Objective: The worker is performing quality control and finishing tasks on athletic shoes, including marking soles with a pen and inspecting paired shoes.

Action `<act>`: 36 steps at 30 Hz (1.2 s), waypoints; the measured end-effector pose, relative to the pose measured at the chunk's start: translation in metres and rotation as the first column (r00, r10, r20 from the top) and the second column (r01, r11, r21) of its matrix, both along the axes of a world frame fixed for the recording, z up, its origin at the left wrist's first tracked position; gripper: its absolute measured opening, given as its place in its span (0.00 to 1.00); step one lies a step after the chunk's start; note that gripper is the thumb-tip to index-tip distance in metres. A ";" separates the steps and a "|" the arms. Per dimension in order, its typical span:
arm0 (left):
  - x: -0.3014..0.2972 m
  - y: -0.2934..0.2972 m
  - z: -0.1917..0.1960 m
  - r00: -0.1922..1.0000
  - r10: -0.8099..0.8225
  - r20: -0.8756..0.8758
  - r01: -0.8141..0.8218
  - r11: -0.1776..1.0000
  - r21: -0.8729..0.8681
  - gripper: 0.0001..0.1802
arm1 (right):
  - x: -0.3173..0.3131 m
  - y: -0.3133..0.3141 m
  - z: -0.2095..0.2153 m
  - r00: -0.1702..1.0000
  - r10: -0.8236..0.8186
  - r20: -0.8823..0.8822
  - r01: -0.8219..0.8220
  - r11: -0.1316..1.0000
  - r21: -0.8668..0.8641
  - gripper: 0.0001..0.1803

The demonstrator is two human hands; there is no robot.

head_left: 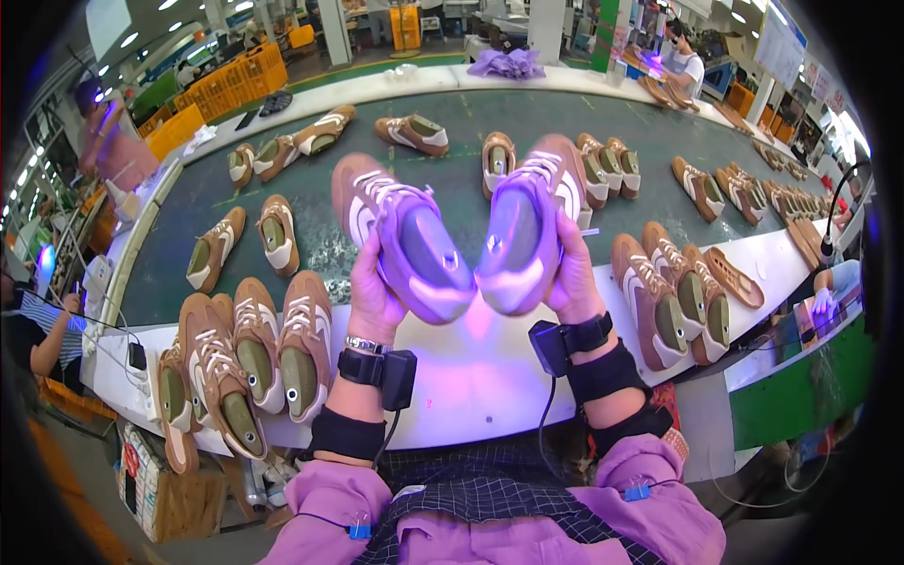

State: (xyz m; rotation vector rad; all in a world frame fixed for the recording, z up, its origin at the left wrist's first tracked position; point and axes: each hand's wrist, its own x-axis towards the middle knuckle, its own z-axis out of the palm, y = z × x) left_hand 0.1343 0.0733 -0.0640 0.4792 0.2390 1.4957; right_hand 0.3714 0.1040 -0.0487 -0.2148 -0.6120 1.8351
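Note:
My left hand [374,294] is wrapped round the outer side of a brown sneaker [384,209] with white stripes and laces. A matching sneaker [548,193] is gripped by my right hand [573,275]. Both are held up above the white worktop [443,377], toes pointing away and outward, heels together or nearly so. Purple light falls on their heels and insides, where shoe lasts [435,240] fill the openings. A thin pale stick [589,232] pokes out beside my right fingers; whether I hold it is unclear.
More brown sneakers [303,348] stand close on my left, others [650,301] on my right. A green conveyor surface [377,169] beyond carries several pairs. An unlasted brown upper [734,278] lies at right. Cables run from my wrist devices [399,379]. Other people [686,64] work around the line.

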 end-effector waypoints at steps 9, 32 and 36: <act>-0.001 0.012 -0.043 0.976 0.212 -0.051 -0.217 0.929 -0.300 0.26 | -0.027 0.003 -0.049 0.970 -0.147 0.192 0.185 0.962 -0.203 0.24; 0.009 0.014 -0.051 0.962 0.256 -0.100 -0.275 0.896 -0.348 0.26 | -0.041 -0.015 -0.043 0.938 -0.250 0.240 0.298 0.936 -0.188 0.18; 0.009 0.014 -0.051 0.968 0.222 -0.114 -0.248 0.905 -0.345 0.25 | -0.039 -0.014 -0.046 0.946 -0.226 0.231 0.273 0.942 -0.196 0.18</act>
